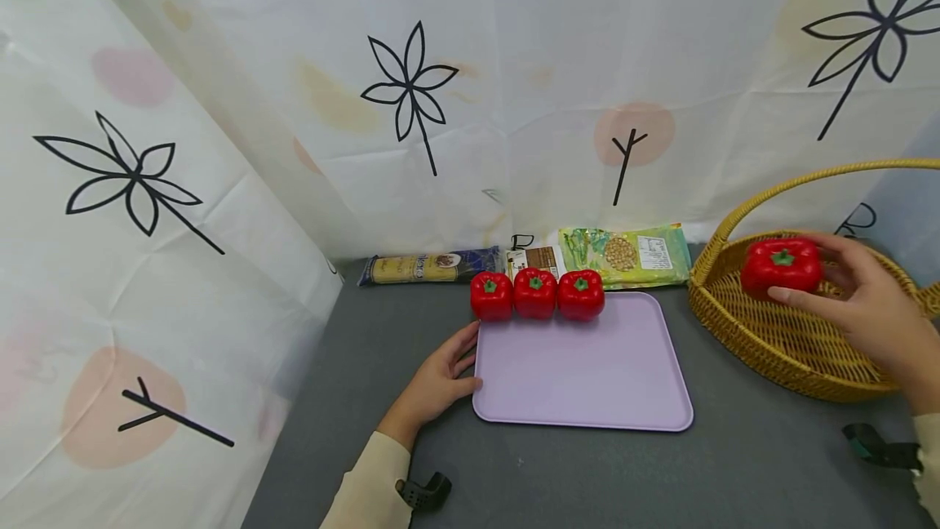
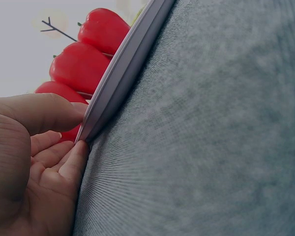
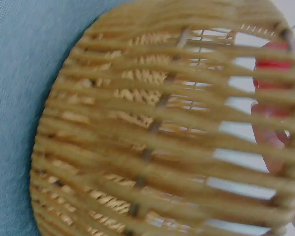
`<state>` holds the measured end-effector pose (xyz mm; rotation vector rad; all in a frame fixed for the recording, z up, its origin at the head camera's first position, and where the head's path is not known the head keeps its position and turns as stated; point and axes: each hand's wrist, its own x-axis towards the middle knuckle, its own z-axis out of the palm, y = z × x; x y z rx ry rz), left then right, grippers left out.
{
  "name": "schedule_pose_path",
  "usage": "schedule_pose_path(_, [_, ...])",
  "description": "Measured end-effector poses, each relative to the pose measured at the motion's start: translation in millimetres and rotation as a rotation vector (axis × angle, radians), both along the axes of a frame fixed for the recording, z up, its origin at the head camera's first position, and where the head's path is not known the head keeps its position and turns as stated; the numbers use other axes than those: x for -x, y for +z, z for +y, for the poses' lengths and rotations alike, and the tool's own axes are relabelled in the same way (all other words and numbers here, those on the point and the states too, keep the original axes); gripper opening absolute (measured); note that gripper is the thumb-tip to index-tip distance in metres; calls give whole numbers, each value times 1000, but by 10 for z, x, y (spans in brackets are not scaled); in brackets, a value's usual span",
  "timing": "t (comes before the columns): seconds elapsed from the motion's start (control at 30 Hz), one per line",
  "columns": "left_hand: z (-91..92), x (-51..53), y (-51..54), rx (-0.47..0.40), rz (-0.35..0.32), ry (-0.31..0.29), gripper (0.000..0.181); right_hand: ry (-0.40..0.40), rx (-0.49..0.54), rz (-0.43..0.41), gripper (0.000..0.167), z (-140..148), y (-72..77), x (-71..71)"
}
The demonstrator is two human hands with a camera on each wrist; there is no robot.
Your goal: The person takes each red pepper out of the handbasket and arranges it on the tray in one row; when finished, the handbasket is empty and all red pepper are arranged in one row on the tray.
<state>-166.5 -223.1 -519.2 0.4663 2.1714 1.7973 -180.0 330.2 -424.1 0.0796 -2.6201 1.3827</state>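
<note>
My right hand (image 1: 870, 300) grips a red bell pepper (image 1: 782, 265) with a green stem, over the woven basket (image 1: 796, 378) on the right. In the right wrist view the basket's weave (image 3: 137, 123) hides most of that hand and part of the red pepper (image 3: 273, 73). My left hand (image 1: 438, 378) rests against the left edge of a lilac tray (image 1: 580, 374). Seen from the left wrist, the thumb and fingers touch the tray's rim (image 2: 120, 69). Three more red bell peppers (image 1: 535, 294) stand in a row along the tray's back left edge.
Behind the tray lie a blue and yellow packet (image 1: 433, 267), a brown and white packet (image 1: 534, 258) and a green packet (image 1: 624, 255). The basket's tall handle (image 1: 808, 176) arches over it. A patterned white cloth (image 1: 514, 104) hangs behind the dark grey table (image 1: 573, 476).
</note>
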Motion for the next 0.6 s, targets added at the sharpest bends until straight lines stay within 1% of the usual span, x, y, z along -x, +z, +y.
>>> schedule_pose_path(0.2, [0, 4, -4, 0, -4, 3, 94, 50, 9, 66, 86, -115, 45, -42])
schedule_pose_path(0.37, [-2, 7, -12, 1, -5, 4, 94, 88, 20, 103, 86, -193, 72, -54])
schedule_pose_path(0.6, [-7, 9, -18, 6, -2, 5, 94, 147, 76, 108, 91, -314, 81, -77])
